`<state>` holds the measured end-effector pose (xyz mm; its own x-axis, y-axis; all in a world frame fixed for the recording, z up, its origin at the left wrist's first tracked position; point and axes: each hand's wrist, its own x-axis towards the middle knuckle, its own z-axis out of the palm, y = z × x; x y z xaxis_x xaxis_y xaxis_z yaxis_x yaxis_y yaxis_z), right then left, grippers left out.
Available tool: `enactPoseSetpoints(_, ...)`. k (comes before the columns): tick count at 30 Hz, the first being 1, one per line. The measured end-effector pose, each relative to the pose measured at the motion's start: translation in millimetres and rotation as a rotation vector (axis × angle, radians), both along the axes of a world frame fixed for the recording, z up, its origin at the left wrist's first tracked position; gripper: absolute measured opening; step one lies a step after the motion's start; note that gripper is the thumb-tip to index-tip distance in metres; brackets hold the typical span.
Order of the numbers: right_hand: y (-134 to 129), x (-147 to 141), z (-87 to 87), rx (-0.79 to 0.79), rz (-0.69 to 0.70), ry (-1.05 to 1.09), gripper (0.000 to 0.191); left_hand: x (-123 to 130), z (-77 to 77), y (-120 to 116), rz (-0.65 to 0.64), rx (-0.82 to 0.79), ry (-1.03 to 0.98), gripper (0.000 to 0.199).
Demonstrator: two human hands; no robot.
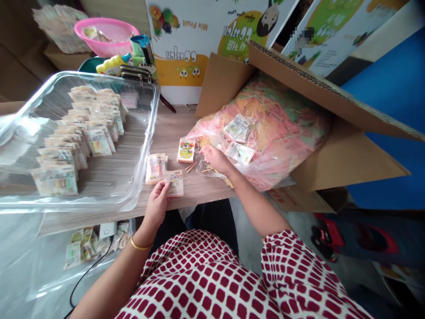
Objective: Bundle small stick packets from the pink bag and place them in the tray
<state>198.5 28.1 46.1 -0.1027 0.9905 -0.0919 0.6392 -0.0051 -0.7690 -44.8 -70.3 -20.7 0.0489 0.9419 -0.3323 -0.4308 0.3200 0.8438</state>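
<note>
1. The open carton (348, 159) stands to the right of the clear tray and holds a big plastic bag (285, 128) of loose coloured sticks. Judging by that bulk, a great deal is left: most of these sticks lie outside any packet.
2. The clear tray (154, 106) sits on the counter (172, 128) and carries overlapping rows of filled packets (99, 141). These look done, so the work seems well under way but far from finished (though how many packets lie beneath the top ones cannot be told).
3. The right hand (214, 158) is beyond the tray's right side, its fingers bent at the bag's mouth, among loose sticks. Whether this grip has closed on any of them cannot be told.
4. The left hand (159, 195) is just beside the tray's near right corner. Its grip is pinched, thumb and fingers together on the edge of one packet.
5. That held packet (175, 184) lies to the right of the tray, extending from the fingertips toward the right hand, with most of its face uncovered. How full it is cannot be made out.
6. Another packet (156, 167), with pink sticks showing, lies between the tray and the held one; it looks filled, yet is outside the rows.
7. Smallest, a few stray sticks (191, 167) lie farther right of the tray, near a printed packet (186, 150).
</note>
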Motion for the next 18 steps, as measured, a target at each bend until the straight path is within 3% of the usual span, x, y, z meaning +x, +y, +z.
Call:
enactPoseSetpoints(4,-12.6,-27.0,4.3,0.061,0.431,-0.615,0.035,1.8,0.6,1.0,0.01,-0.004,0.014,0.035)
enactPoseSetpoints(7,-15.4,-52.1,0.2,0.059,0.522,-0.88,0.042,2.3,2.1,1.2,0.017,-0.02,0.032,0.038)
enactPoseSetpoints(12,-1.2,-74.1,-3.7,0.046,0.595,-0.886,0.028,2.4,3.9,1.6,0.057,-0.016,0.07,0.04)
enactPoseSetpoints(18,6.3,-62.6,2.3,0.076,0.657,-0.773,0.025,5.4,7.2,0.4,0.164,-0.023,0.001,0.04)
